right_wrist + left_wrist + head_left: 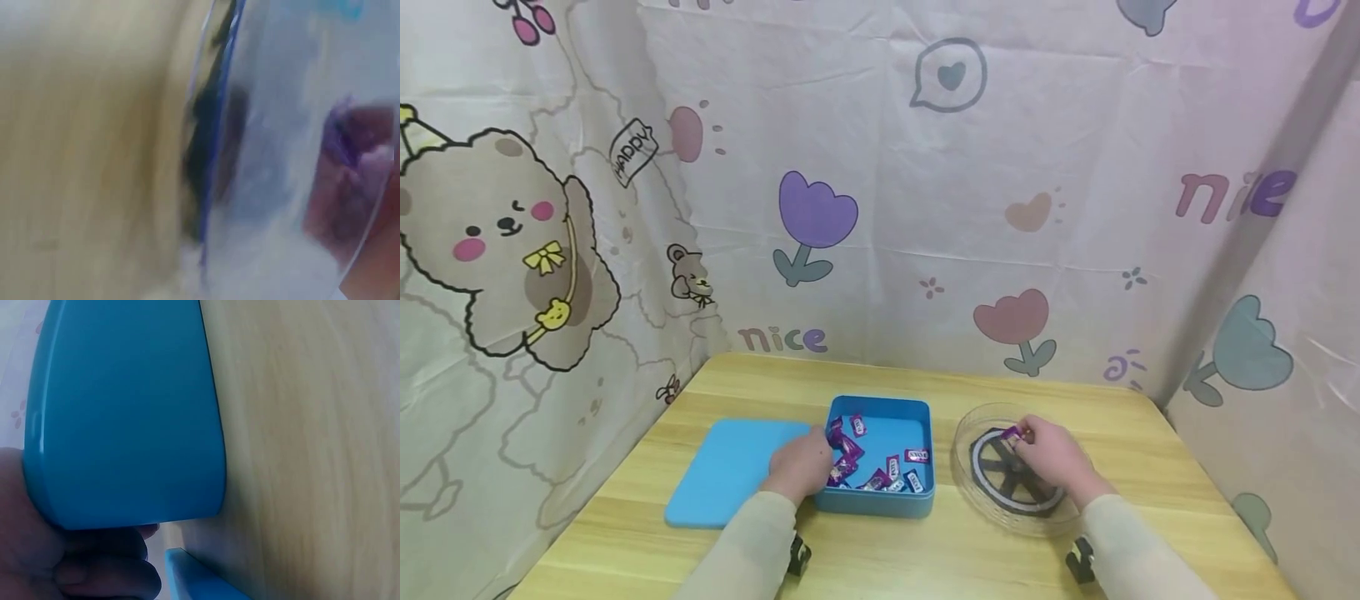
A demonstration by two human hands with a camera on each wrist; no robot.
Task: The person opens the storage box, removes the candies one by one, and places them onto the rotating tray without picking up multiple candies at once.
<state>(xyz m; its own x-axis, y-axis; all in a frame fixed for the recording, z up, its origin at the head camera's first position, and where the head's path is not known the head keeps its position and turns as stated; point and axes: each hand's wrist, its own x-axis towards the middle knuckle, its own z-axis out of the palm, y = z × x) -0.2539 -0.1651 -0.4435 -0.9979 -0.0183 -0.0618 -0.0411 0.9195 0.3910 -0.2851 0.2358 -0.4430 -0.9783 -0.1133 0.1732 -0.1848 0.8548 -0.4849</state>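
Observation:
My left hand grips the left wall of a blue open box. The left wrist view shows curled fingers against the box's corner; part of the hand is cut off there. Several small purple-wrapped candies lie inside, mostly along the left and front sides. Over a clear round dish, my right hand pinches one purple-wrapped candy between thumb and fingertips. A dark spoked pattern with a pale ring shows inside the dish. Through its clear wall, the right wrist view gives a blurred look at the candy.
A flat light-blue lid lies on the wooden table, left of the box. The dish stands to the right of the box, with a strip of table between them. A printed cloth hangs behind the table and at both sides.

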